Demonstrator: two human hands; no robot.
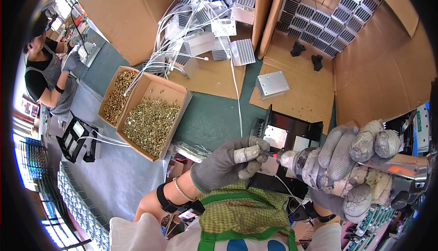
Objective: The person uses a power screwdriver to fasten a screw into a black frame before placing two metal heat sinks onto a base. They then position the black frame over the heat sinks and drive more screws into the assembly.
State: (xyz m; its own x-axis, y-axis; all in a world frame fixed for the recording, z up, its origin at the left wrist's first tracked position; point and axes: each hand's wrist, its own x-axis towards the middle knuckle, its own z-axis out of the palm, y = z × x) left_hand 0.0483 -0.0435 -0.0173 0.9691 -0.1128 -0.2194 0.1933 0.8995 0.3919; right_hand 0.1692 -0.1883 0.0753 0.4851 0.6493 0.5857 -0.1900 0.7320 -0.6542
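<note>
My left hand point(230, 162), in a grey glove with taped fingertips, pinches a small screw at the red tip of a power screwdriver point(299, 159). My right hand point(358, 166), also gloved, is wrapped around the screwdriver's body. Just behind the tip lies a black metal housing point(296, 130) holding silver plates. A loose silver heat sink point(272, 85) rests on cardboard beyond it.
Two open cardboard boxes of brass screws point(153, 121) sit at my left. Behind them lies a heap of finned heat sinks with white wires point(205, 32), and a box of stacked heat sinks point(328, 20) at the back right. Another person point(48, 75) works at far left.
</note>
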